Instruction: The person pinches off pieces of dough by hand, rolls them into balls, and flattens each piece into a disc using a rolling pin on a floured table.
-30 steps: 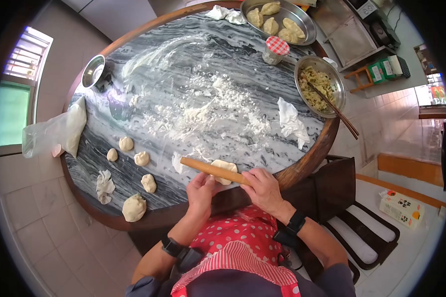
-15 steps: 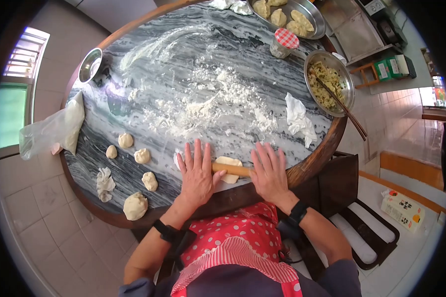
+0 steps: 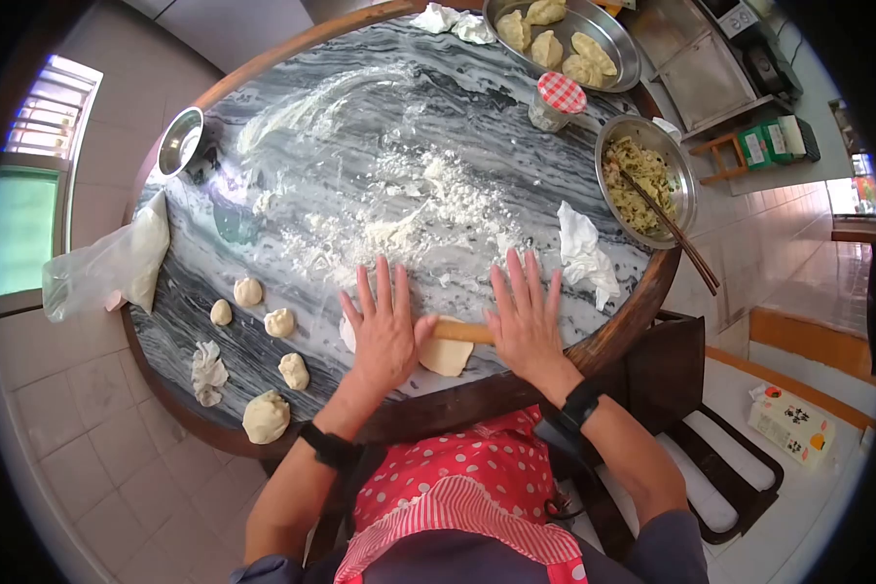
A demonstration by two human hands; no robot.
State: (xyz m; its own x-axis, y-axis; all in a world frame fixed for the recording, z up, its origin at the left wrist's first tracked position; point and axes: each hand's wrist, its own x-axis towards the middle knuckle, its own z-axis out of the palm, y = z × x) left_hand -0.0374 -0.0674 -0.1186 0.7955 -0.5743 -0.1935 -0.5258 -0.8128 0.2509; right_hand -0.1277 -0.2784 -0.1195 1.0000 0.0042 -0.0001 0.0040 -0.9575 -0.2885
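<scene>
A person in a red dotted apron stands at the near edge of a round marble table (image 3: 292,146) and leans both hands on a rolling pin (image 3: 462,332). The pin lies crosswise in front of them, its long axis running from 9 o'clock to 3 o'clock with a slight tilt. Only its middle shows between the hands; both ends are hidden under the palms.

The left hand (image 3: 384,331) and the right hand (image 3: 526,321) are flat and open, fingers spread and pointing toward 12 o'clock. They press down on the pin rather than grip it. Both sit equally close to it, one on each end.

Under the pin's middle lies one flattened dough round (image 3: 446,355), most of it showing on the near side of the pin, toward 6 o'clock from the fingers.

At 9 o'clock from the left hand sit five dough lumps (image 3: 264,416), the nearest one the largest. A drift of loose flour (image 3: 428,209) lies at 12 o'clock. At 1 o'clock stand a jar (image 3: 555,100) with a checked lid, a bowl of filling (image 3: 647,180) with two chopsticks (image 3: 674,234), and a tray (image 3: 625,51) holding five or so filled dumplings. One small steel bowl (image 3: 181,141) sits at 10 o'clock.
</scene>
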